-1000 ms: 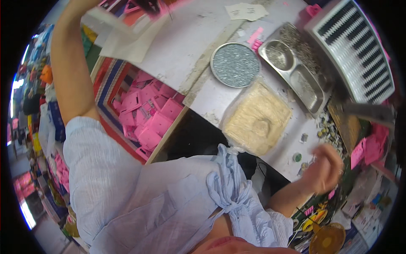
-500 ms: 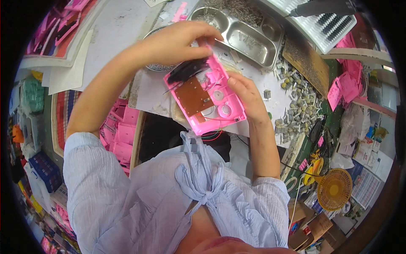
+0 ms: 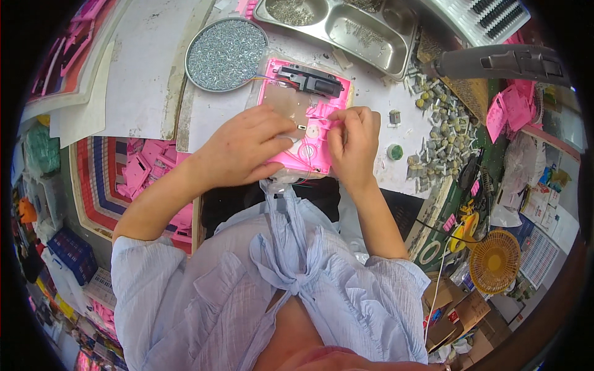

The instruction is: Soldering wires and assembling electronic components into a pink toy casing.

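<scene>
A pink plastic housing (image 3: 296, 162) lies face up on the table in front of me, on a clear plastic bag. A black module (image 3: 312, 81) spans its far end, with thin coloured wires at its left. A brown circuit board (image 3: 281, 100) sits in its left half, partly under my fingers. My left hand (image 3: 244, 145) rests over the board and the housing's near left side, fingers apart. At the housing's right edge, my right hand (image 3: 354, 139) has thumb and forefinger closed in a pinch; whatever is between them is too small to make out.
A round dish of screws (image 3: 226, 55) stands beyond my left hand, beside a steel compartment tray (image 3: 396, 69). Small metal motors (image 3: 440, 133) lie heaped at right near a green round piece (image 3: 395, 152). A dark power screwdriver (image 3: 501, 63) hangs at upper right. Pink parts (image 3: 145, 164) fill a left bin.
The housing has gone from raised and tilted in both hands to flat on the table. My left hand moved from its far edge to its near left; the black module now lies across the far end.
</scene>
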`<move>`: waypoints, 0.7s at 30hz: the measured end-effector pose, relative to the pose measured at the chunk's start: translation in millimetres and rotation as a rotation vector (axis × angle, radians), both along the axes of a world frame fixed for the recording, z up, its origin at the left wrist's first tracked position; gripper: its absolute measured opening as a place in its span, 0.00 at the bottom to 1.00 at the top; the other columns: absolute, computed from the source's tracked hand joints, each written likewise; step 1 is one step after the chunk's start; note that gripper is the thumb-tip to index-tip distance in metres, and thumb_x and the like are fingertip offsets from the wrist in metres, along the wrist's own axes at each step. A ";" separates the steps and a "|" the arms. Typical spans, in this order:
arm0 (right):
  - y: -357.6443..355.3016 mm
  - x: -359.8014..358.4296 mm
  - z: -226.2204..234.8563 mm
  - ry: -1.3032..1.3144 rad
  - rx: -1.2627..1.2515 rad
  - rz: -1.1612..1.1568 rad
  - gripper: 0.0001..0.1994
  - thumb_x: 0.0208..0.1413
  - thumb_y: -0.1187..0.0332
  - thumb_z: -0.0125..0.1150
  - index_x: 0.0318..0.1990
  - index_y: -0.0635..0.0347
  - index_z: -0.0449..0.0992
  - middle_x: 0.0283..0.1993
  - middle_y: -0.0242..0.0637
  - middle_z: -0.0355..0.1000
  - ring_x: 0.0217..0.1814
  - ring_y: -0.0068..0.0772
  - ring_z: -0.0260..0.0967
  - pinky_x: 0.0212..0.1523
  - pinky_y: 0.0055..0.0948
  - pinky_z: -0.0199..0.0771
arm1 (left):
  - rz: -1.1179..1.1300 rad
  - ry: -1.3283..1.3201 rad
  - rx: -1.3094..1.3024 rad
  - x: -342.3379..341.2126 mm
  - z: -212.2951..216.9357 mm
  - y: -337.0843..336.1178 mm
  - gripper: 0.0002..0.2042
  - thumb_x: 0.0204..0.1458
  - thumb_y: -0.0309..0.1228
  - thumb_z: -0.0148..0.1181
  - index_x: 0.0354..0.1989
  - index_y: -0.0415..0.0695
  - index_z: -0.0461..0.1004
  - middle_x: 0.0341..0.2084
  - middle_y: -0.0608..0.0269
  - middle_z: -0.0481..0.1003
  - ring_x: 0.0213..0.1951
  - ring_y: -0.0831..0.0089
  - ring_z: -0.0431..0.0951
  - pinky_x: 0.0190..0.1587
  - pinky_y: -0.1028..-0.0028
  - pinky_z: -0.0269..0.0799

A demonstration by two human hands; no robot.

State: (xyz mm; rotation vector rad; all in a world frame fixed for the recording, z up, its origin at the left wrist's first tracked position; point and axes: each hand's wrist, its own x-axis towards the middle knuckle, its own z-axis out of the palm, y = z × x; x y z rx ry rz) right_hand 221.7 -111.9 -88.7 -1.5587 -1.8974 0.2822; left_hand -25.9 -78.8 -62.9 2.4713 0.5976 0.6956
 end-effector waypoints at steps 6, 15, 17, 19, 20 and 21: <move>7.8 2.8 13.2 -0.029 0.053 0.147 0.14 0.45 0.76 0.66 0.43 0.56 0.82 0.39 0.36 0.71 0.44 0.45 0.66 0.45 0.40 0.67 | -0.025 -0.010 -0.125 -0.3 -10.0 9.9 0.17 0.44 0.28 0.68 0.45 0.43 0.77 0.48 0.55 0.75 0.50 0.51 0.75 0.58 0.55 0.69; 10.7 -9.5 27.4 -0.277 0.029 0.217 0.17 0.46 0.70 0.67 0.47 0.53 0.84 0.39 0.32 0.71 0.45 0.42 0.66 0.45 0.42 0.66 | 0.039 -0.042 -0.105 10.7 -11.9 2.4 0.19 0.41 0.25 0.68 0.46 0.43 0.77 0.44 0.56 0.75 0.46 0.53 0.74 0.52 0.58 0.70; 13.6 -6.4 27.2 -0.284 0.026 0.242 0.17 0.46 0.70 0.66 0.46 0.53 0.84 0.38 0.32 0.70 0.44 0.41 0.65 0.43 0.41 0.66 | 0.010 -0.033 -0.094 16.5 -8.3 -0.5 0.19 0.41 0.25 0.67 0.45 0.44 0.77 0.42 0.57 0.74 0.45 0.55 0.74 0.53 0.58 0.69; 18.7 2.4 24.4 -0.230 -0.017 0.286 0.17 0.46 0.70 0.66 0.47 0.52 0.85 0.38 0.32 0.71 0.43 0.41 0.65 0.42 0.40 0.66 | -0.035 -0.009 -0.080 24.7 -1.5 -4.1 0.18 0.42 0.26 0.67 0.45 0.45 0.77 0.40 0.58 0.73 0.45 0.56 0.74 0.53 0.58 0.68; 21.0 5.4 23.1 -0.203 -0.036 0.308 0.18 0.46 0.70 0.67 0.47 0.51 0.85 0.38 0.32 0.71 0.42 0.41 0.64 0.41 0.39 0.66 | -0.065 0.013 -0.070 29.8 4.0 -5.6 0.17 0.42 0.26 0.67 0.44 0.45 0.77 0.39 0.59 0.72 0.44 0.58 0.74 0.53 0.57 0.68; 21.5 6.2 22.0 -0.197 -0.030 0.309 0.18 0.46 0.70 0.66 0.47 0.51 0.85 0.38 0.32 0.71 0.42 0.41 0.64 0.41 0.39 0.67 | -0.094 0.034 -0.059 33.4 7.1 -7.3 0.17 0.42 0.26 0.67 0.44 0.46 0.77 0.38 0.60 0.72 0.44 0.59 0.73 0.53 0.57 0.67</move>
